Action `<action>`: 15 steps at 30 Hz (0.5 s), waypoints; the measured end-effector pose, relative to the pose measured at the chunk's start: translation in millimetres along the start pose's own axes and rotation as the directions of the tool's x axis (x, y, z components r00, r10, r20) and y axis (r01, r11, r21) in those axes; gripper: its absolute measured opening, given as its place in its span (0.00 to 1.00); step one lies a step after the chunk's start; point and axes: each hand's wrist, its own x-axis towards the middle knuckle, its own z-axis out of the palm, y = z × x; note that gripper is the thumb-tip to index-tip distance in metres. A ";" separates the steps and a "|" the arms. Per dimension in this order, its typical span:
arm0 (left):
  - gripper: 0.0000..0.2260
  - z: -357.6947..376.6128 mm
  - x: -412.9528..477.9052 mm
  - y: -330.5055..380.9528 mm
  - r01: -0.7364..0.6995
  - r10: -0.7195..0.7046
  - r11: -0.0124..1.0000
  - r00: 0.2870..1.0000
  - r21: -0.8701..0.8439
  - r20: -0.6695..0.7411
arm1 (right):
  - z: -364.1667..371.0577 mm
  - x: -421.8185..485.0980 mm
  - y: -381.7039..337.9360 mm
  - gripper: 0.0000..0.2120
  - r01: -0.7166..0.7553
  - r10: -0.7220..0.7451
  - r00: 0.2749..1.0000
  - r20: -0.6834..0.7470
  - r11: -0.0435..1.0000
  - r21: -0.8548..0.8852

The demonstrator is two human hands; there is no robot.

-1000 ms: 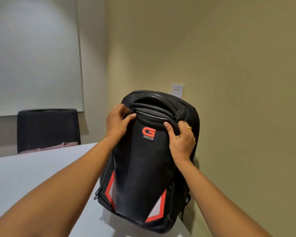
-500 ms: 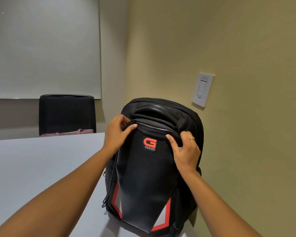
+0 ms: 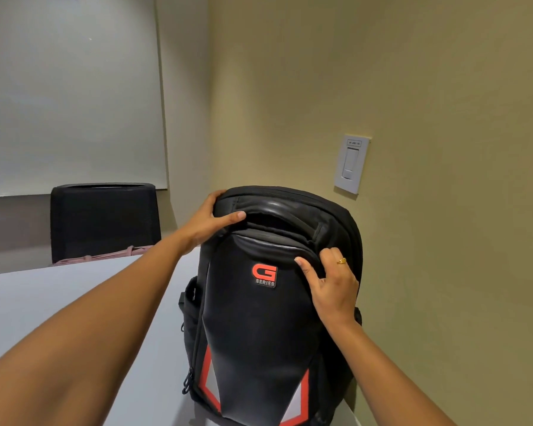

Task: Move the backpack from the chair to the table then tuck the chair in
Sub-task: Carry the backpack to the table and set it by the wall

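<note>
Black backpack [image 3: 259, 318] upright on table [image 3: 59, 302], both hands gripping top.

White wall switch [image 3: 351, 164], small printed label on top, unreadable: up and right of the grip, near. Olive wall [image 3: 443, 87] behind and right of it. Large pale board [image 3: 71, 93] well up-left. Black mesh-backed seat [image 3: 105, 222] left of the grip, beyond it; pink fabric [image 3: 111, 257] at its base.
</note>
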 end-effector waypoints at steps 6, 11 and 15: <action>0.38 -0.6 -24.2 -7.0 0.012 0.003 0.996 0.987 0.092 -0.160 | 4.6 3.7 3.4 0.19 0.053 -0.046 0.995 0.087 0.995 -0.081; 0.36 2.3 -65.8 -7.1 0.065 0.001 0.979 0.948 0.195 -0.317 | 14.2 21.0 20.0 0.15 0.035 -0.009 0.953 0.304 0.996 -0.078; 0.26 19.9 -96.7 5.7 0.077 0.028 0.966 0.919 0.247 -0.394 | 25.3 37.3 33.3 0.17 -0.036 0.093 0.902 0.423 0.989 -0.143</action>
